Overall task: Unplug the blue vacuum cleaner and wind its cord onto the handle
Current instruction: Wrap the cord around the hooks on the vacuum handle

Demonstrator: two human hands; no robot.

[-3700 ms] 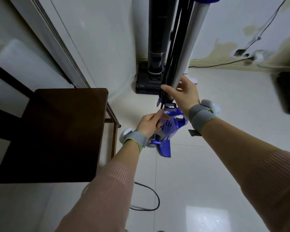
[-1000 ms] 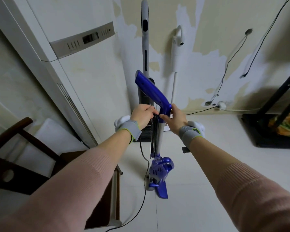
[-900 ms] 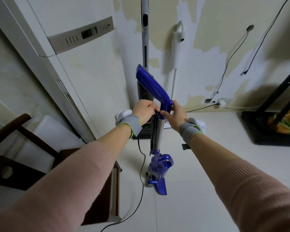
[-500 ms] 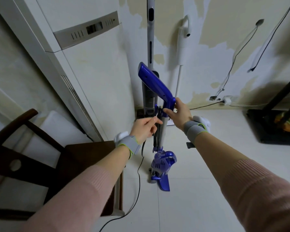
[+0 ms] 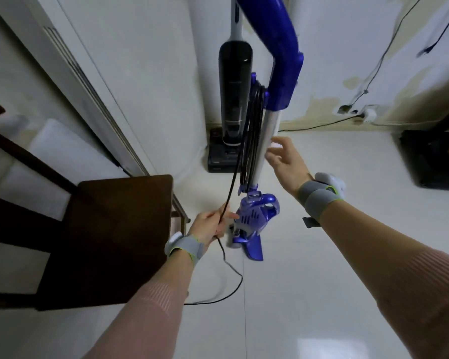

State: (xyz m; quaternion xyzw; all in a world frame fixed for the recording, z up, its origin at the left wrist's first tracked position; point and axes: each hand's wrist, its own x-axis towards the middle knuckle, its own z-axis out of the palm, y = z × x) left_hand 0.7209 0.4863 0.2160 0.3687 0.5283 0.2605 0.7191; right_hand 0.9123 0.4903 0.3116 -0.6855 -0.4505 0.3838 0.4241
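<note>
Left hand (image 5: 210, 226) low beside the vacuum's blue body, fingers curled round the black cord (image 5: 246, 141), pinching it where it runs down from the upper hook. Right hand (image 5: 285, 161) up by the silver tube, fingers spread and relaxed, gripping nothing; whether the fingertips touch the tube is hard to tell. Vacuum (image 5: 257, 218) stands upright on the floor (image 5: 322, 281), between the two hands, its nozzle pointing toward the camera. Its blue handle (image 5: 280, 47) runs out of the top of the frame, so the grip end is cut off. Several loops of cord hang along the tube from the hook under the handle to the lower hook just above the body. Below the left hand the loose cord trails onto the floor, curves round and disappears under the left forearm; its plug is not to be made out. Dark wooden chair (image 5: 109, 229) sits at left, partly cut off. Black upright cleaner (image 5: 233, 99) stands behind against the wall, its lower part partly hidden by the cord loops. Wall socket (image 5: 366, 115) at far right, blurred.
</note>
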